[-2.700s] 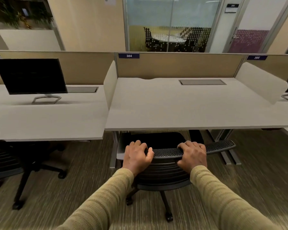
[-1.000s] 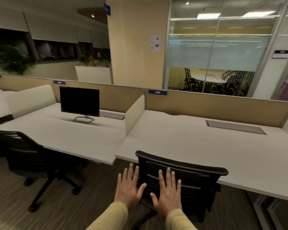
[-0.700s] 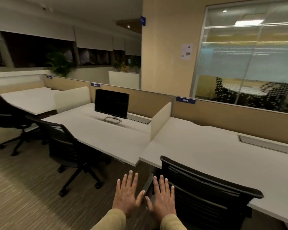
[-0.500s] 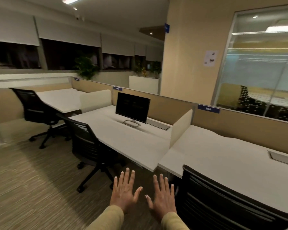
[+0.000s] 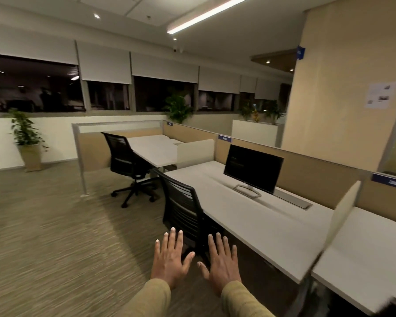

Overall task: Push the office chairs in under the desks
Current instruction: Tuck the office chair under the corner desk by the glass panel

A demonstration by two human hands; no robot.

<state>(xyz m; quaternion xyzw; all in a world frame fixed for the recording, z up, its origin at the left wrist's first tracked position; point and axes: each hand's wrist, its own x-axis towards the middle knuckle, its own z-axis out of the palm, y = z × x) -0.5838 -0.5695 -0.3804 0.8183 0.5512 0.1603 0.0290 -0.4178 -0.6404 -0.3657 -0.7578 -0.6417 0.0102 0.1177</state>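
Note:
A black mesh-backed office chair (image 5: 184, 209) stands at the white desk (image 5: 249, 227) that carries a dark monitor, its back sticking out from the desk edge. Farther off, a second black chair (image 5: 126, 161) on castors stands out from the far white desk (image 5: 156, 147). My left hand (image 5: 170, 259) and my right hand (image 5: 222, 261) are held flat side by side, palms down, fingers spread, just short of the nearer chair and touching nothing.
A monitor (image 5: 252, 169) stands on the nearer desk. Beige partitions (image 5: 306, 177) and white side dividers (image 5: 341, 213) separate the desks. A metal panel post (image 5: 80, 161) stands left of the far chair. Potted plants (image 5: 26, 138) line the window wall. Carpet (image 5: 55, 236) spreads to the left.
I have let go of the first chair, now pushed in and out of view, and turned left along the row. My open hands now face the chair at the monitor desk.

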